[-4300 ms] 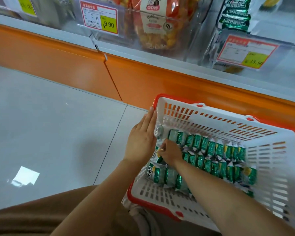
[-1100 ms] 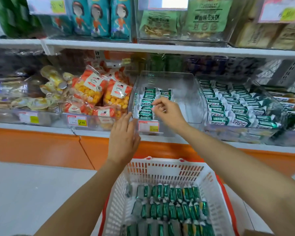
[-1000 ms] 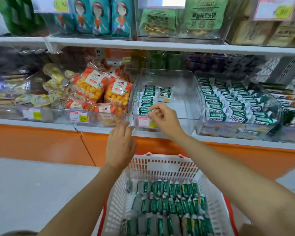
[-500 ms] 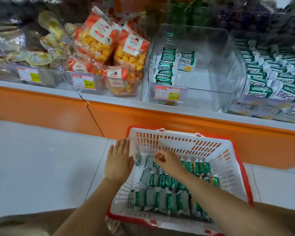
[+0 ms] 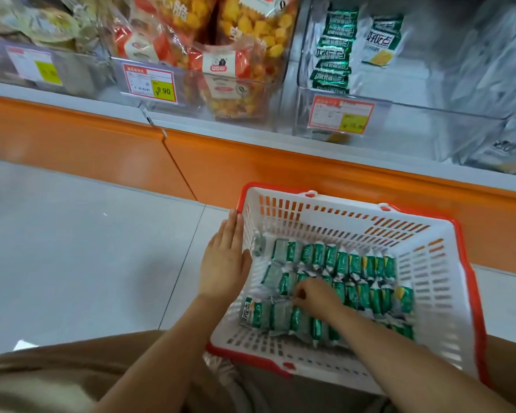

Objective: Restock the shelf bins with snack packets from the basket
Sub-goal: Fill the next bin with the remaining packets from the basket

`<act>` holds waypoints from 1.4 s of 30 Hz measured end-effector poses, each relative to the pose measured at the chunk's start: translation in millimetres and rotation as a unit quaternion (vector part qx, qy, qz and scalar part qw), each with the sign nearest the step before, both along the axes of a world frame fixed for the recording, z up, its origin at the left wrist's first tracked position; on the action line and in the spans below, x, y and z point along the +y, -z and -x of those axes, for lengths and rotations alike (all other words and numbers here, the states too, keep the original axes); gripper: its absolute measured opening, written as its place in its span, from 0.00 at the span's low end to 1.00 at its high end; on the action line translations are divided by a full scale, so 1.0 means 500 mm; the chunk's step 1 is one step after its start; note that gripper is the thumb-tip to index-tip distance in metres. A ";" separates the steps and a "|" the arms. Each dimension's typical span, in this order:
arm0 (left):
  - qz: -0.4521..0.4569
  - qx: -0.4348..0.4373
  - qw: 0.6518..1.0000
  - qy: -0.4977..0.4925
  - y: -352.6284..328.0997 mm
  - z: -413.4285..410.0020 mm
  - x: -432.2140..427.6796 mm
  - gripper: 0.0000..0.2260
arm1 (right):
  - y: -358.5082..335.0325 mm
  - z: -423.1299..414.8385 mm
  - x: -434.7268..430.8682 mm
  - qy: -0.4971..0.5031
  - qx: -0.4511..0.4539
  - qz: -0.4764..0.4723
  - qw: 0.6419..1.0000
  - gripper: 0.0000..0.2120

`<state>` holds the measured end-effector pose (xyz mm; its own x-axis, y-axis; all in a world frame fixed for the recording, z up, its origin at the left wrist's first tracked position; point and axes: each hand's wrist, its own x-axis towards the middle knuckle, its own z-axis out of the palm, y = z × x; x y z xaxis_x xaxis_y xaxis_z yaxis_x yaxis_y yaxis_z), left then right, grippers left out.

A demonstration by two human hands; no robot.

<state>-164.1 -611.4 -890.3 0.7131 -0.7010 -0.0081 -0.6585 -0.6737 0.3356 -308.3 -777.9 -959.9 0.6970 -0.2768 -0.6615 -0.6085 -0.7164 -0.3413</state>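
Restocking looks barely begun: the right hand (image 5: 313,296) pinches a snack packet (image 5: 285,284) amid three rows around it in the basket (image 5: 443,308), the left hand (image 5: 225,263) lies flat against the wall beside it, and the clear bin (image 5: 429,120) up beyond the grip holds just one short stack.

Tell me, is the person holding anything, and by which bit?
The right hand looks to pinch a green snack packet by its crimped end, inside the basket. The left hand lies flat against the basket's side, holding nothing.
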 end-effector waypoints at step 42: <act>0.177 -0.160 0.965 0.109 -0.459 -0.098 -0.267 0.23 | -0.662 -0.191 -0.344 0.309 -0.551 0.057 0.773 0.15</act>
<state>-115.2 -744.7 -660.9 0.4747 -0.7528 0.4559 -0.8796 -0.3884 0.2745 -212.5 -949.8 -628.9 0.5323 -0.7944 0.2925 -0.2311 -0.4687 -0.8526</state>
